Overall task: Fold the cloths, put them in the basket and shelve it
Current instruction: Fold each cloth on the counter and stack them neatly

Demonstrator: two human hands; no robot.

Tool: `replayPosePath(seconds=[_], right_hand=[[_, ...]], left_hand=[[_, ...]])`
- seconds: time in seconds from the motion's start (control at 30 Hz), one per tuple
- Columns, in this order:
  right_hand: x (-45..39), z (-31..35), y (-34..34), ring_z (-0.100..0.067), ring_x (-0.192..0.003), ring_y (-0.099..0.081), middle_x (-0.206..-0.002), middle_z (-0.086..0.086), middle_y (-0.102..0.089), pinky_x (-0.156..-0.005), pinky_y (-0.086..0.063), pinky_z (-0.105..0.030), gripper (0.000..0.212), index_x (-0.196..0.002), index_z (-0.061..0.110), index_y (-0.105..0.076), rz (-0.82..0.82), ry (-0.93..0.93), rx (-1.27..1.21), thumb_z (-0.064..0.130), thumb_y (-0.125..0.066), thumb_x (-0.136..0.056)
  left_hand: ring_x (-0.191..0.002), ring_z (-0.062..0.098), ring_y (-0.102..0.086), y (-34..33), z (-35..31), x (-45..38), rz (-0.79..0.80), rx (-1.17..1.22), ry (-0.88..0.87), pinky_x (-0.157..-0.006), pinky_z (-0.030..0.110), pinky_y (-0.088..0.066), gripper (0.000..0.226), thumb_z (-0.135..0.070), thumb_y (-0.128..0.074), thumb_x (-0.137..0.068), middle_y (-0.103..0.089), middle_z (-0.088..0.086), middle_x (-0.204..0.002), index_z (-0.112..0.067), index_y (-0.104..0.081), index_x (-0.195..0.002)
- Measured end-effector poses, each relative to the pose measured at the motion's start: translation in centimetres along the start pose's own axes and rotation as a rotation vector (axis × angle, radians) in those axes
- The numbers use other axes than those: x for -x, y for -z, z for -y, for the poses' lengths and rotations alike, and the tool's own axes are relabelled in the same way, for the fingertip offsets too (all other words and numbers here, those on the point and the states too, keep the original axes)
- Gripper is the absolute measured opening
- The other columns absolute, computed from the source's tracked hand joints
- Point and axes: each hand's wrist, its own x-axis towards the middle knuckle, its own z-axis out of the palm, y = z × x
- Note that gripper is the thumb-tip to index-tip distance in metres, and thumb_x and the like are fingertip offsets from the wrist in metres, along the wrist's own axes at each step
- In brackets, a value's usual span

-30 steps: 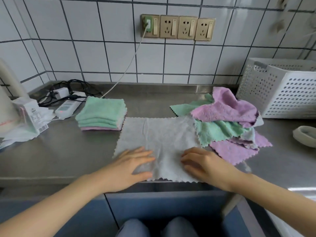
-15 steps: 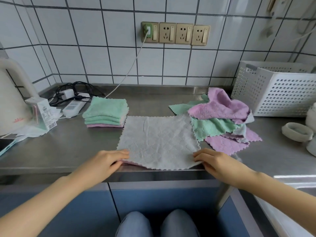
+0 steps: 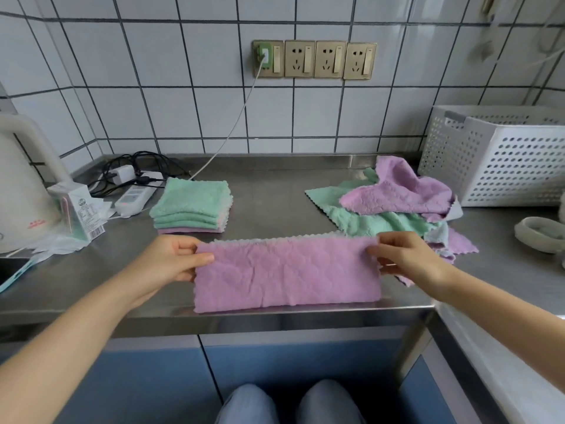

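Observation:
A cloth (image 3: 287, 272), folded in half with its purple side up and a grey edge along the far side, lies at the front edge of the steel counter (image 3: 269, 194). My left hand (image 3: 171, 260) pinches its far left corner and my right hand (image 3: 403, 255) pinches its far right corner. A stack of folded green and purple cloths (image 3: 191, 206) sits behind on the left. A loose heap of unfolded purple, green and grey cloths (image 3: 397, 206) lies to the right. The white perforated basket (image 3: 501, 154) stands at the back right.
A white kettle (image 3: 21, 185), a small carton (image 3: 78, 209), a power strip (image 3: 134, 197) and tangled cables crowd the back left. A grey ring-shaped object (image 3: 541, 229) lies at the far right. Wall sockets (image 3: 315, 59) with one plugged cable are above.
Both hands gripped the near corners of the flat grey cloth and carried them to the far edge, folding it in half. The purple underside now faces up.

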Motion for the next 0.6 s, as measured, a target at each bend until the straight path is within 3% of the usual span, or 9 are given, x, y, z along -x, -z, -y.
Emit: replayPosePath(seconds=[0.17, 0.27, 0.37, 0.53, 0.6], right_hand=[[-5.6, -0.8, -1.7, -0.019, -0.056, -0.049, -0.065, -0.013, -0.053, -0.053, -0.049, -0.026, 0.015, -0.080, -0.009, -0.065, -0.200, -0.156, 0.020, 0.004, -0.063, -0.088], [-7.7, -1.7, -2.2, -0.018, -0.047, -0.047, -0.057, -0.009, -0.051, -0.045, -0.048, -0.023, 0.019, -0.070, -0.004, -0.064, -0.254, -0.203, 0.106, 0.006, -0.067, -0.086], [-8.8, -2.4, -2.3, -0.019, -0.048, -0.051, -0.056, -0.008, -0.054, -0.046, -0.052, -0.022, 0.019, -0.075, -0.007, -0.068, -0.287, -0.233, 0.176, 0.010, -0.071, -0.083], [-9.6, -2.9, -2.3, -0.026, -0.053, -0.058, -0.059, -0.012, -0.058, -0.064, -0.059, -0.039, 0.028, -0.075, -0.010, -0.068, -0.320, -0.230, 0.276, 0.017, -0.071, -0.083], [-9.7, -3.0, -2.3, -0.025, -0.049, -0.057, -0.056, -0.010, -0.057, -0.062, -0.059, -0.038, 0.028, -0.070, -0.004, -0.067, -0.332, -0.229, 0.305, 0.019, -0.069, -0.085]], left_hand=[[-0.074, 0.017, -0.068, -1.3, 0.9, -5.7, -0.314, -0.087, 0.091, -0.059, 0.024, -0.055, 0.017, -0.007, -0.079, -0.074, -0.071, 0.007, -0.086, -0.009, -0.067, -0.087], [-0.065, 0.021, -0.059, -2.0, 1.8, -7.2, -0.358, -0.155, 0.095, -0.062, 0.034, -0.056, 0.015, -0.004, -0.079, -0.073, -0.065, 0.012, -0.075, -0.007, -0.064, -0.074], [-0.055, 0.020, -0.055, -2.4, 2.4, -7.6, -0.429, -0.289, 0.059, -0.066, 0.037, -0.055, 0.020, -0.009, -0.081, -0.070, -0.066, 0.010, -0.066, -0.015, -0.064, -0.062], [-0.051, 0.019, -0.049, -2.3, 3.1, -8.2, -0.439, -0.367, 0.030, -0.060, 0.032, -0.049, 0.021, -0.015, -0.079, -0.071, -0.057, 0.011, -0.059, 0.001, -0.066, -0.072], [-0.050, 0.020, -0.049, -2.3, 3.1, -8.6, -0.445, -0.373, 0.024, -0.060, 0.031, -0.047, 0.022, -0.016, -0.077, -0.074, -0.056, 0.005, -0.054, 0.001, -0.064, -0.069]])
